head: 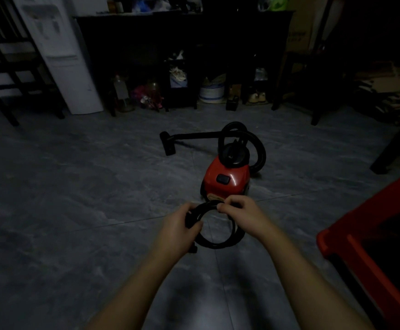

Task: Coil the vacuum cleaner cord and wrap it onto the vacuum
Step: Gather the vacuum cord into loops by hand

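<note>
Black cord [214, 244] is looped into a coil, held up between both hands in front of the red vacuum [227, 179]. Left hand [182, 225] grips the coil's left side; right hand [239, 213] pinches its top. Vacuum sits on the floor [75, 186] just beyond.

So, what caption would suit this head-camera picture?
Left hand and right hand hold the coiled black cord before the red vacuum.

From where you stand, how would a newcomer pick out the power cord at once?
Find the red vacuum cleaner on the grey floor. Nearer the camera, the left hand and right hand hold the black cord, looped into a ring. Unlike the thick hose arching over the vacuum, it is thin and hand-held.
</note>
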Tool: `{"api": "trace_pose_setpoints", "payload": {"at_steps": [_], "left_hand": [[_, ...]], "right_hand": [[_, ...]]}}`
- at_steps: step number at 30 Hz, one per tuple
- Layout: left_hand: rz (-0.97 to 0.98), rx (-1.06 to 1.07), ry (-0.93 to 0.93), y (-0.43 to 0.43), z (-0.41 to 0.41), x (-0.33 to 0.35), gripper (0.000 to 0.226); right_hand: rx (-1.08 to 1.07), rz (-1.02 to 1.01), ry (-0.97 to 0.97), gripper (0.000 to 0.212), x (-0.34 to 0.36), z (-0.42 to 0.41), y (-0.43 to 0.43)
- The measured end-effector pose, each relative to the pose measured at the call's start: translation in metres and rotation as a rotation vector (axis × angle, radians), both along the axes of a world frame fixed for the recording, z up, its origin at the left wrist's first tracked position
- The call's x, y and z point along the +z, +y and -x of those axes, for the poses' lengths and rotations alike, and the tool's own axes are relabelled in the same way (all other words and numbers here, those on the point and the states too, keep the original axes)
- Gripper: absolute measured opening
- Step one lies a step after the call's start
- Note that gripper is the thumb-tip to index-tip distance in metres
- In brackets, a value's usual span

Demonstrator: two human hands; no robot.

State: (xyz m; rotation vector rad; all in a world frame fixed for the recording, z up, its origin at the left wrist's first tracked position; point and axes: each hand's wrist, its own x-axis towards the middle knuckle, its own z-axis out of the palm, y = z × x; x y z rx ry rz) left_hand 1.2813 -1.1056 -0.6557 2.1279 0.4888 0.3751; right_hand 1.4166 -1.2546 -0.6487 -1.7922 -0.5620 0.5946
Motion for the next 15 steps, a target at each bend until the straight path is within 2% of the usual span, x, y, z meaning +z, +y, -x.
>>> {"api": "trace_pose_setpoints", "payload": {"at_steps": [4, 7, 11, 15], "left_hand": [[0.029, 0.063, -0.017, 0.0037, 0.0016, 0.0002, 0.020], [0.120, 0.095, -0.065, 0.0042, 0.0018, 0.0027, 0.022], [0.312, 0.157, -0.101, 0.0017, 0.0000, 0.0060, 0.022], [0.388, 0.163, -0.110, 0.0005, -0.0016, 0.0083, 0.017]], "right_hand": [[0.012, -0.013, -0.003, 0.014, 0.0002, 0.0014, 0.0024], [-0.008, -0.050, -0.013, 0.008, 0.0028, 0.0004, 0.0008], [-0.037, -0.061, -0.045, 0.018, 0.0072, -0.0034, -0.0043], [0.005, -0.006, -0.067, 0.021, 0.0039, -0.0062, -0.0067]]}}
